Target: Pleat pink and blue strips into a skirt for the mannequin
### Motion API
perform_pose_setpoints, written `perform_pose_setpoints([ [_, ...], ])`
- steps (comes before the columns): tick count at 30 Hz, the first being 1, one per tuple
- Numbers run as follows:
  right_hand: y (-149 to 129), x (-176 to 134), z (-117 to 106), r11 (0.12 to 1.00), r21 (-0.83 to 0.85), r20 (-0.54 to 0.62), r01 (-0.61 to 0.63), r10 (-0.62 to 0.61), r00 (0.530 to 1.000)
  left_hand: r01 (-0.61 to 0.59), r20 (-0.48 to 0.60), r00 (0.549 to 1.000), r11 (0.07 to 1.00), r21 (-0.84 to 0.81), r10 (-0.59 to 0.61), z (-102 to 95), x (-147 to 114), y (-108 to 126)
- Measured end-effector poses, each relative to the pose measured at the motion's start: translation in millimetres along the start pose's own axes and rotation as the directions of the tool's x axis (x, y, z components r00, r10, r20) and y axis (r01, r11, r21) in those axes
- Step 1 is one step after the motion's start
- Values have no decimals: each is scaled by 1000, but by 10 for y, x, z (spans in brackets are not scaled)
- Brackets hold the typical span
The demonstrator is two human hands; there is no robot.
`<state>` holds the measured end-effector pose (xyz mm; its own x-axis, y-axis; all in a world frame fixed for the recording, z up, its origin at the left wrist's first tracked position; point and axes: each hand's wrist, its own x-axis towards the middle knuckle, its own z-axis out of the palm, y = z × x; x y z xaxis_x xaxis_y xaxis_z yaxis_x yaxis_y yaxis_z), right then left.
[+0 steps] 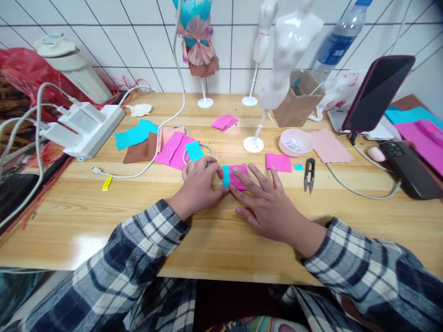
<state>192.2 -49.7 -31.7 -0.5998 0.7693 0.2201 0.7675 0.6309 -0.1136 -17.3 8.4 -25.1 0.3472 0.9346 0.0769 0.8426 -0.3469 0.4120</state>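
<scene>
On the table in front of me lies a folded pink piece point(241, 174), crepe paper or cloth, with a narrow blue strip point(226, 176) across its left end. My left hand point(200, 185) is curled, its thumb and forefinger gripping the strip's left edge. Spread fingers of my right hand point(266, 203) lie flat over the pink piece and press it to the table. Just beyond my left hand is a blue square point(194, 151) on a larger pink sheet point(173, 148). A small folded pink piece point(278, 163) and black thread snips point(309, 175) lie right of my right hand.
Behind stand white dress forms point(294, 44), one wearing a blue and brown outfit point(199, 41). A pink bowl of sequins point(296, 142), a cardboard box point(297, 99) and a propped phone point(379, 94) are rightward. A power strip point(95, 133) and white cable point(145, 168) lie left.
</scene>
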Motion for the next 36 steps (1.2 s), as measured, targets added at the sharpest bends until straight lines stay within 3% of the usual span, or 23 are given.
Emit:
perform_pose_setpoints([
  [14, 93, -153, -64, 997, -28, -1, -69, 69, 998, 39, 48, 998, 999, 17, -39, -25, 6, 2],
  [21, 137, -148, -65, 995, -25, 57, -93, 94, 994, -19, 41, 999, 1000, -21, 20, -52, 4, -45],
  [24, 146, -145, -62, 995, -20, 68, -99, 100, 993, -107, -45, 993, 994, -6, 106, -104, -52, -11],
  [26, 146, -140, -57, 994, -12, 70, -110, 110, 991, -232, -106, 966, 971, 61, 237, -120, -142, 59],
  [28, 145, -134, -52, 993, 5, 68, -119, 119, 991, -340, -64, 932, 924, 174, 356, -96, -264, 155],
  [30, 146, -128, -49, 992, 23, 64, -123, 121, 991, -345, -5, 931, 885, 311, 365, -39, -391, 251],
  [36, 159, -128, -42, 992, 38, 54, -116, 114, 992, -356, -17, 905, 780, 514, 424, 84, -576, 372],
])
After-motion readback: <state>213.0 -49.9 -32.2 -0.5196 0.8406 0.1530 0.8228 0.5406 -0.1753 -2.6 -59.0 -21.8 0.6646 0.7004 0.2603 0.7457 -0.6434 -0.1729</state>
